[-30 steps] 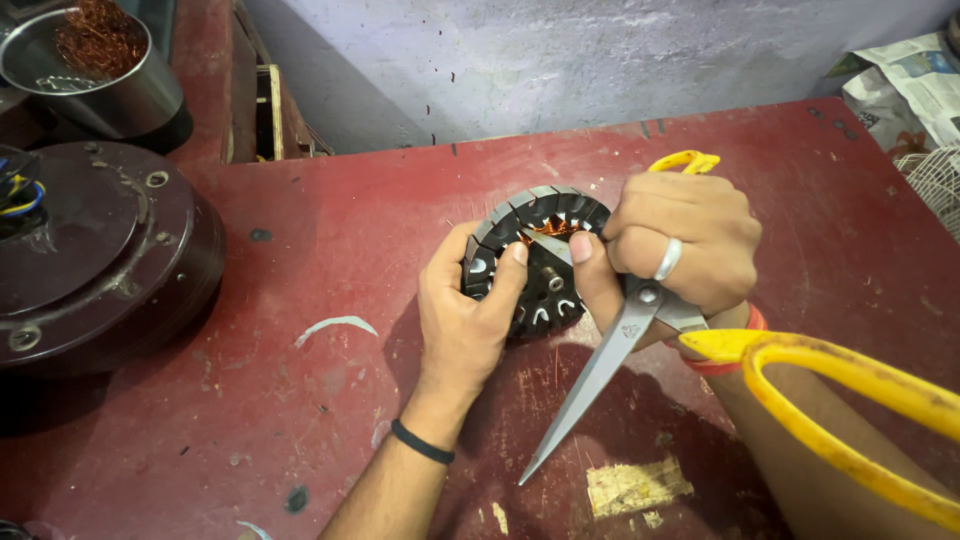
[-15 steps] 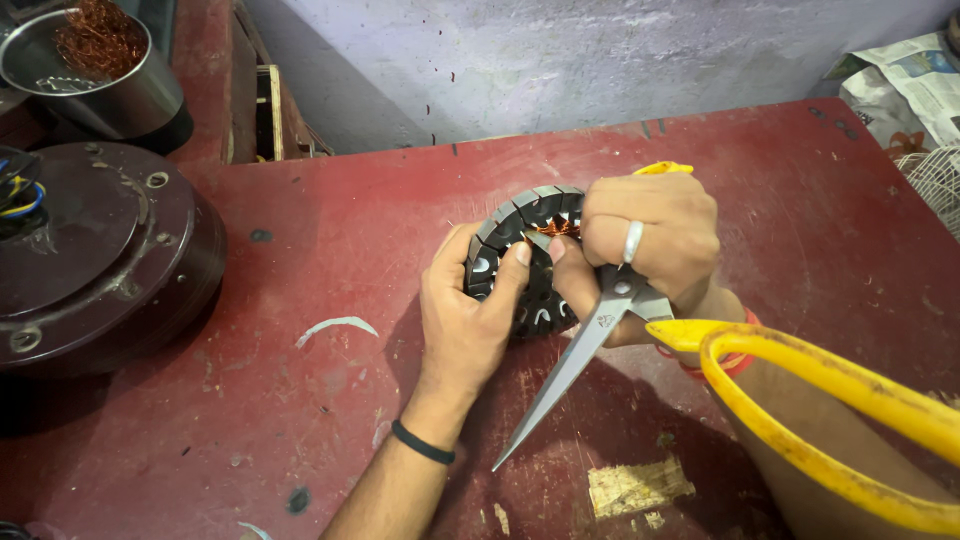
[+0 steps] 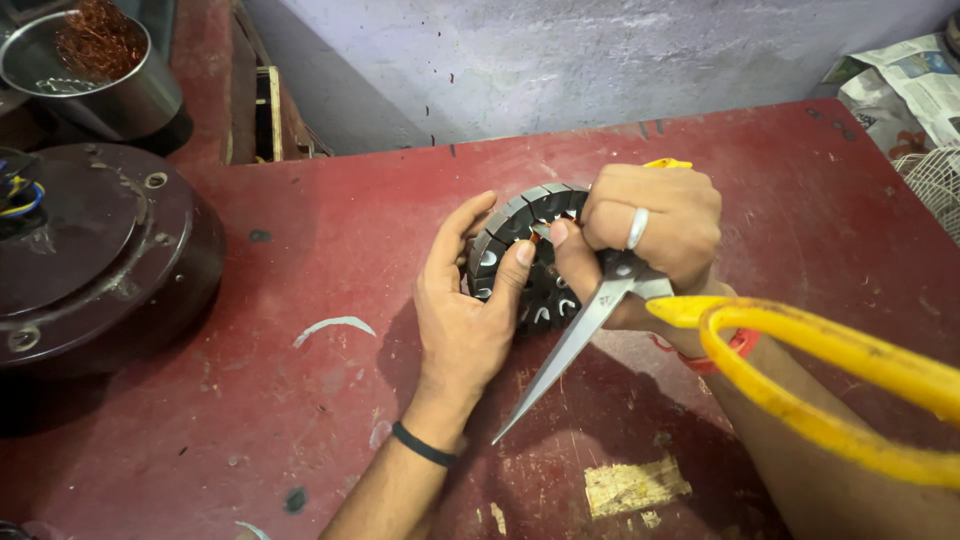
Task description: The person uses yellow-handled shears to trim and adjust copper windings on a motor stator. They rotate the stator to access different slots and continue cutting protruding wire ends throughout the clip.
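Left hand [image 3: 465, 315] clamps the round black slotted metal stator core [image 3: 525, 255], pinning it flat on the worn red counter [image 3: 300, 260] | right hand [image 3: 650, 225] fisted, thumb pressing into a slot | long yellow-handled scissors [image 3: 700, 330] hang near the right wrist, blades shut.

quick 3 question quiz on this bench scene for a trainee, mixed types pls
1. True or false: the left hand rests against the slotted stator ring.
2. Which hand wears the silver finger ring? A) left B) right hand
3. What fills the metal bowl at the top left?

Key:
1. True; its thumb and fingers press on the ring's outer edge.
2. B; that hand also has the yellow-handled scissors tucked under it, blades pointing down toward the red table.
3. Tangled copper wire.
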